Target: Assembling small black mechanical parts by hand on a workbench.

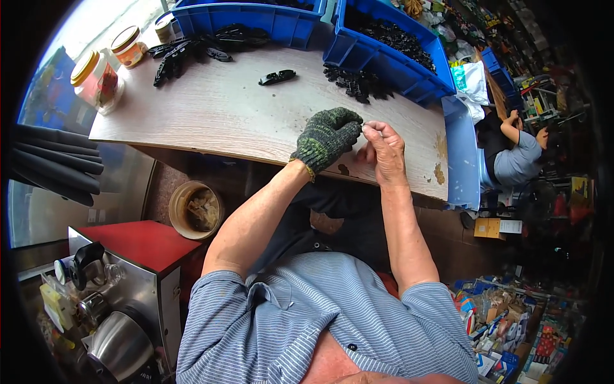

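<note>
Two hands meet above the front edge of a pale wood-grain table [211, 112]. The left hand [328, 136], in a dark green and black knitted glove, has its fingers curled toward the bare right hand [385, 153], whose thumb and fingers are drawn together in a pinch. Their fingertips meet or nearly meet; whether either grips something small I cannot tell.

One glossy black elongated plastic piece [277, 77] lies alone on the tabletop, beyond the gloved hand and slightly to its left. A loose pile of small black parts [358, 83] lies beyond both hands, just beside a rectangular blue plastic bin [400, 75] filled with similar parts. Farther left, long shiny black pieces [236, 36] lie heaped before another blue plastic bin [256, 24].
</note>
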{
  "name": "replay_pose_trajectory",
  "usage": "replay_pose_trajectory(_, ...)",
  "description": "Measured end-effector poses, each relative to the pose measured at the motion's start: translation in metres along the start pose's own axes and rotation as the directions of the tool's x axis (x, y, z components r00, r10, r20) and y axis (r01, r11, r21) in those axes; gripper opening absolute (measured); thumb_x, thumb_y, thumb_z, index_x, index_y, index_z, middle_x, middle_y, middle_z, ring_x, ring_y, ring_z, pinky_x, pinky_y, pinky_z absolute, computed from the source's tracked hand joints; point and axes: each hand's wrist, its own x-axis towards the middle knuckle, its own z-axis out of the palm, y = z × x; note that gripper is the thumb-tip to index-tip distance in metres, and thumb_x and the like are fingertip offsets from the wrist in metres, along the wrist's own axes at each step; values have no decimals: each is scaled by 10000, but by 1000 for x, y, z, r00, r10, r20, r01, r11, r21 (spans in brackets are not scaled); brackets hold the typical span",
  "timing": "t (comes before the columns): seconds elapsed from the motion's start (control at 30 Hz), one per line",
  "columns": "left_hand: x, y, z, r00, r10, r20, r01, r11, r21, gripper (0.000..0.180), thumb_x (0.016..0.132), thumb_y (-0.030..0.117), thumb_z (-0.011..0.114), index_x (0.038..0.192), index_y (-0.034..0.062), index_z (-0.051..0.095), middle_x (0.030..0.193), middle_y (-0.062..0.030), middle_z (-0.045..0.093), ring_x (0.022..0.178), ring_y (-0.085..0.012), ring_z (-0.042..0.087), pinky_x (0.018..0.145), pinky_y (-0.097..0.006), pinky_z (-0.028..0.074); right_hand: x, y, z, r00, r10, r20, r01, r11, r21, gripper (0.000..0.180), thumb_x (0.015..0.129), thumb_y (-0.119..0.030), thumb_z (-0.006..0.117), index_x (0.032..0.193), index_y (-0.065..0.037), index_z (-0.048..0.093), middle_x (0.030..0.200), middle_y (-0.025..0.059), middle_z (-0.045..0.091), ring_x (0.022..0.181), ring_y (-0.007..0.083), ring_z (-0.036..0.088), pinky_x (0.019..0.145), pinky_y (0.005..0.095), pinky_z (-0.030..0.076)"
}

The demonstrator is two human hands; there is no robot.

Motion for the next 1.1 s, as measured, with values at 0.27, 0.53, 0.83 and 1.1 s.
replay_pose_trajectory(0.27,20,9,-75,660,709,-248,-85,399,913,348,849,267,751,1130,70,694,1096,-149,707,1121,-362,609,1033,-468,445,-5,3,-3,1000,-6,-12,7,1000,25,200,891,-222,750,973,-70,649,497,1,485,423,132,532,470,307,517)
replay_pose_trajectory(0.53,37,-8,-107,824,548,-144,13,236,972,262,883,346,699,948,92,683,891,-135,688,921,-369,645,803,-502,498,-2,4,-8,1000,-14,-26,15,997,71,205,891,-238,752,972,-84,644,497,17,513,486,171,630,494,364,596)
replay_pose_trajectory(0.83,-13,-15,-30,940,280,-194,-242,950,199,317,827,74,743,1140,64,689,1037,-154,730,976,-288,717,844,-372,560,-6,6,2,991,-134,-20,135,962,239,196,873,-228,777,945,-85,663,487,10,506,501,177,642,531,323,559)
replay_pose_trajectory(1.1,-22,-3,3,987,161,-22,-159,984,86,292,883,147,723,1155,45,688,1043,-114,735,935,-206,700,834,-336,553,-9,7,-3,995,-99,-21,101,973,210,182,870,-210,793,969,-89,700,621,-9,592,529,125,600,576,249,500)
